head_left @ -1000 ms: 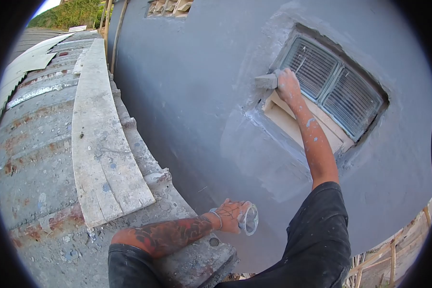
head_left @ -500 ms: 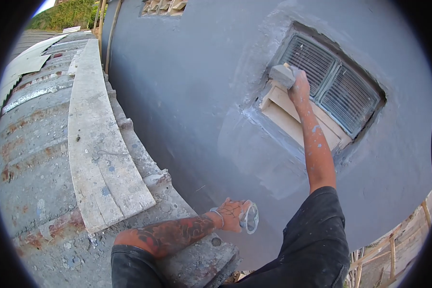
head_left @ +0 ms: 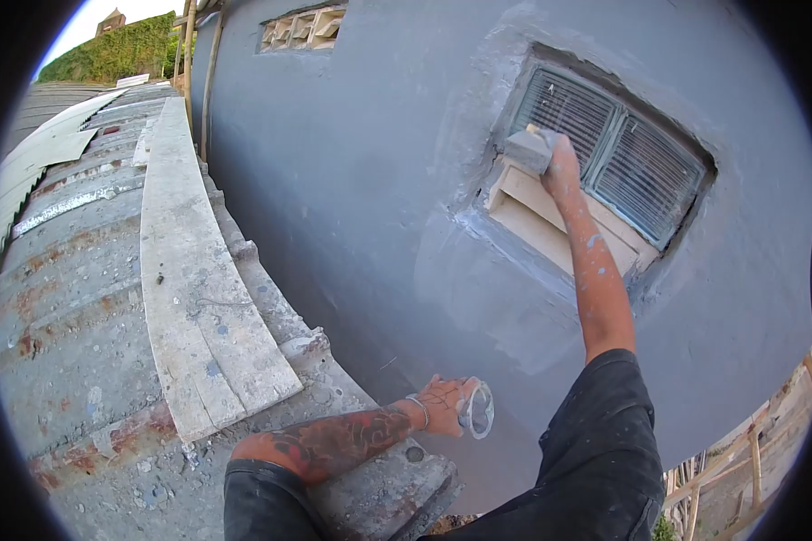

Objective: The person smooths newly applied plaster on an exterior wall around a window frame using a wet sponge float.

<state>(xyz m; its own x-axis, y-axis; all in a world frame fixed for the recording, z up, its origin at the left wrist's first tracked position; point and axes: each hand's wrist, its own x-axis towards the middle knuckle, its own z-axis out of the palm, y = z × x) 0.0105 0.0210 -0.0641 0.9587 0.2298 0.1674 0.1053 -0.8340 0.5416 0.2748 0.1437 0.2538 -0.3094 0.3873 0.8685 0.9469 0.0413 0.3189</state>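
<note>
Up at the window (head_left: pixel 651 183), my right hand (head_left: pixel 563 164) is closed around a wide, grey-coated paintbrush (head_left: pixel 527 151). The brush overlaps the lower left corner of the louvred panes, just above a cream-coloured vent block (head_left: pixel 534 215) set in the same opening. Lower down, my left hand (head_left: pixel 442 405) grips a clear plastic cup (head_left: pixel 483 410), its round rim turned to the right. That cup is held out in front of the grey-blue wall (head_left: pixel 361 207), beyond the roof edge. Paint specks dot my right forearm.
A rusty corrugated roof (head_left: pixel 72 298) runs along the left, with a long pale plank (head_left: pixel 194 270) lying on it. Between roof and wall drops a dark gap. Wooden poles (head_left: pixel 209 90) stand at the far end; timber framing (head_left: pixel 740 469) shows low on the right.
The view has tilted slightly, shifting the roof and plank right and down. My right hand and the brush stay near the window's lower left corner; my left hand keeps the cup.
</note>
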